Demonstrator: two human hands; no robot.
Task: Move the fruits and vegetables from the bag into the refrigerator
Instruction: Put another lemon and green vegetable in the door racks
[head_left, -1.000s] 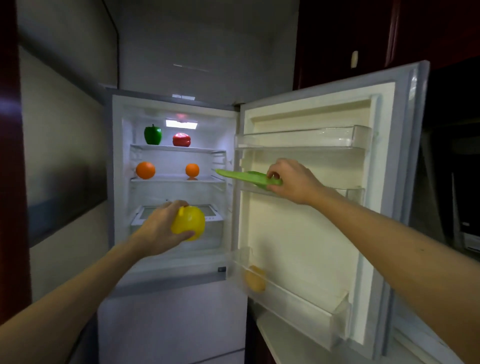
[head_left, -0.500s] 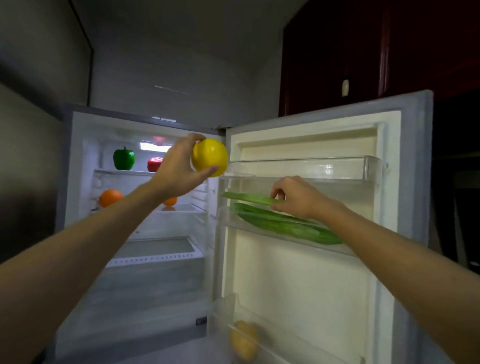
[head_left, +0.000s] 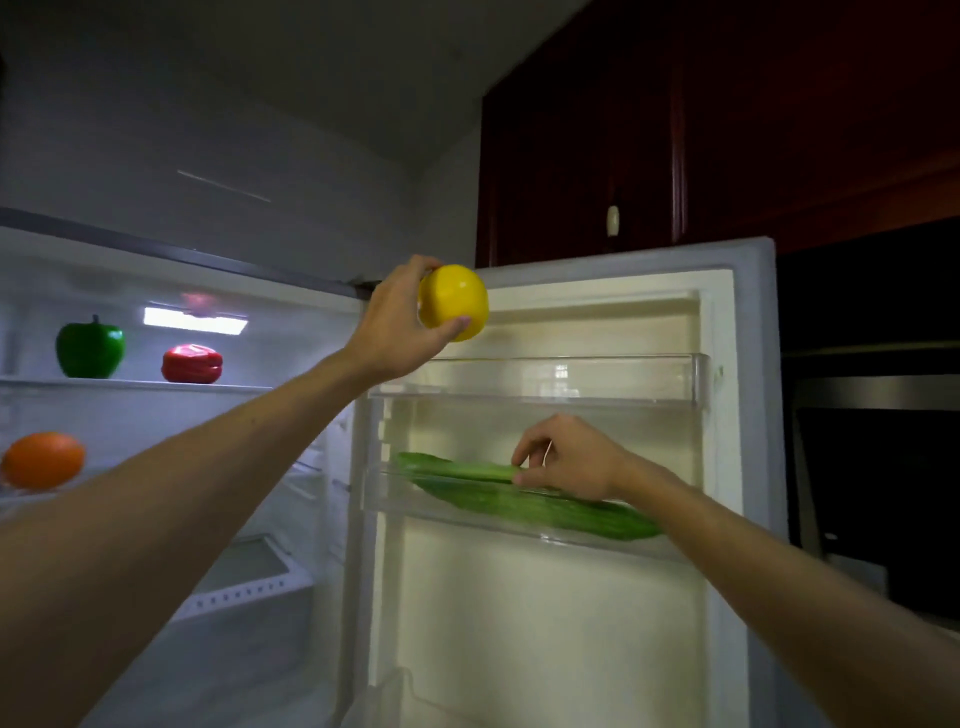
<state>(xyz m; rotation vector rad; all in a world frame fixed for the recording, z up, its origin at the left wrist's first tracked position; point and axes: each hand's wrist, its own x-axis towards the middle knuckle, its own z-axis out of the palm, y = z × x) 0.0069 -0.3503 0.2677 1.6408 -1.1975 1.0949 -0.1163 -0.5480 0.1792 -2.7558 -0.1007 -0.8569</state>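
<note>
Yellow fruit (head_left: 453, 302) gripped by left hand (head_left: 396, 323) at top of refrigerator door (head_left: 545, 623), green cucumber (head_left: 457, 468) pinched by right hand (head_left: 574, 457) at the door's middle bin (head_left: 382, 493)

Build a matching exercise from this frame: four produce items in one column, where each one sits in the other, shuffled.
Items
1. yellow fruit
2. green pepper
3. orange
4. upper cucumber

Places
A. pinched by the right hand at the middle door bin
B. top shelf, beside the red pepper
C. gripped in the left hand
D. second shelf

Pairs: 1-C, 2-B, 3-D, 4-A
</note>
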